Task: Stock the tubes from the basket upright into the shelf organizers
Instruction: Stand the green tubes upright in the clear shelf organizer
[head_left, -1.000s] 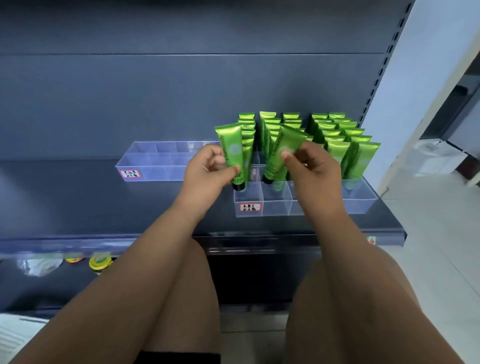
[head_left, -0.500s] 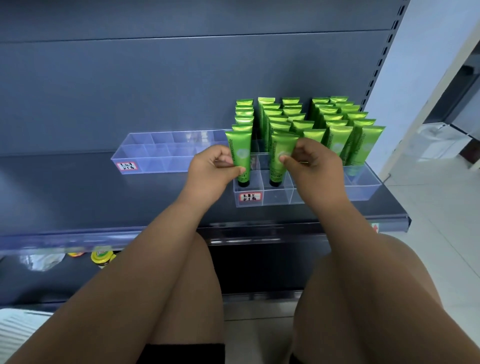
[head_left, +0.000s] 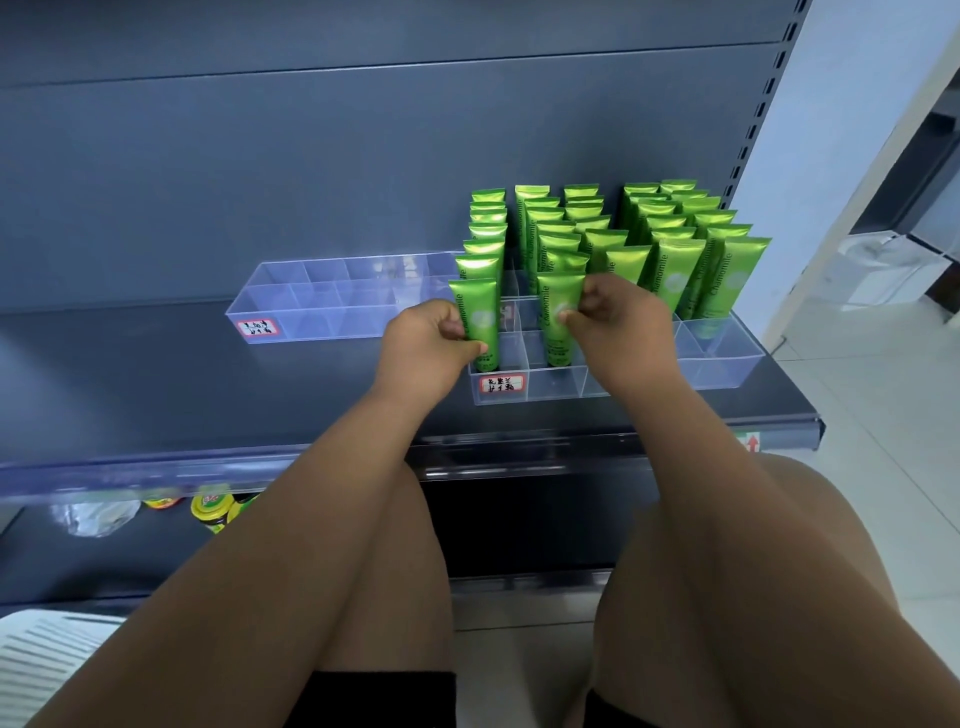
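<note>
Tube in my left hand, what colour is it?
The tube is shiny green with a black cap, clearest in the head view.

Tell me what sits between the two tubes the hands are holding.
Head view: only the clear organizer dividers and an unfilled cell lie between the left tube, in the left hand, and the right tube, in the right hand.
</note>
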